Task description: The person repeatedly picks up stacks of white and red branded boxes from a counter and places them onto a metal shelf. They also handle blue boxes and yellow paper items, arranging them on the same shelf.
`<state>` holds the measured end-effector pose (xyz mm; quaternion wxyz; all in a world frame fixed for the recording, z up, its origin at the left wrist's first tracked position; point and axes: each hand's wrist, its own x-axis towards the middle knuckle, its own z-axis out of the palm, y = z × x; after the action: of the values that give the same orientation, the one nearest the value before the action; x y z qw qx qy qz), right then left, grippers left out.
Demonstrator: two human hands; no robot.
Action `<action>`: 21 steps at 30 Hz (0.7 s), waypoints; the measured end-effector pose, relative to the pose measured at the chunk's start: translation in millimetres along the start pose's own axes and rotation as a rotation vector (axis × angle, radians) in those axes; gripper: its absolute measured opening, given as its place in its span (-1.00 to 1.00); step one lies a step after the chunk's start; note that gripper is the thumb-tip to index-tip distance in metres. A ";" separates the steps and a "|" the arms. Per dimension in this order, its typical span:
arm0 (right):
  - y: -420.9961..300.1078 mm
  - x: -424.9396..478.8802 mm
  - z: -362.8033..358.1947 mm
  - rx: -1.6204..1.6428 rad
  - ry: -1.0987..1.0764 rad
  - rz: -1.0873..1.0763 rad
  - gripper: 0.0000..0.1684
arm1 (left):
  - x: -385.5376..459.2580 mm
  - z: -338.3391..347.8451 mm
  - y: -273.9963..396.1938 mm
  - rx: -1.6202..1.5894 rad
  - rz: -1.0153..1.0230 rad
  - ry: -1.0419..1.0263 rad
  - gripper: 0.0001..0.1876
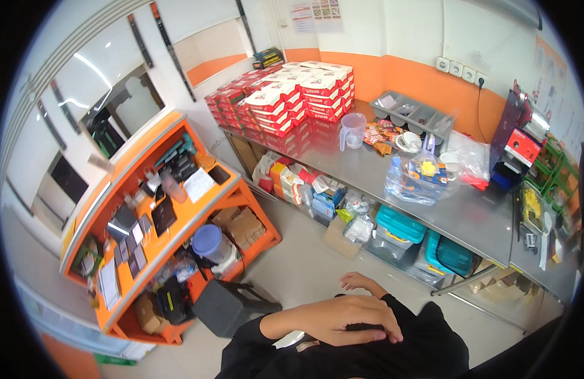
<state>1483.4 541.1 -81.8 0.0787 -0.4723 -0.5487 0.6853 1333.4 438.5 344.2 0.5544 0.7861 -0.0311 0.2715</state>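
Observation:
My left hand (342,320) is in front of my black shirt, its fingers bent and the thumb apart from them, with nothing visible in it. Beyond it, lower over the floor, my right hand (354,281) hangs with loosely spread fingers and holds nothing. Neither hand touches the steel counter (339,163) ahead. On that counter stand stacked red and white cardboard boxes (292,94), a clear plastic measuring jug (353,130), and a clear plastic bag (422,182) of goods. Nearest my left arm is a dark plastic stool (225,308).
An orange desk (187,218) with phones and papers stands left. Teal-lidded storage boxes (400,222) and bagged goods sit beneath the counter. A grey compartment tray (413,113) lies against the wall, left of a red and blue machine (522,142). A blue-lidded bucket (209,241) stands under the desk.

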 end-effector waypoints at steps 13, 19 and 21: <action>-270.6 289.1 -159.4 0.176 -0.207 -0.225 -0.51 | -57.4 -447.8 -109.6 0.855 -0.572 0.521 -0.77; -406.6 428.5 -158.6 0.536 0.007 -0.199 -0.42 | -101.8 -639.9 -162.7 1.175 -0.380 0.782 -0.62; -438.8 473.9 -155.0 0.655 0.063 -0.224 -0.41 | -107.4 -692.9 -173.7 1.258 -0.368 0.760 -0.56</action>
<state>1160.4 1112.0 22.5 0.3177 -0.3798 -0.3452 0.7973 1030.9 1093.6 310.9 0.0105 0.7991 0.4547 0.3932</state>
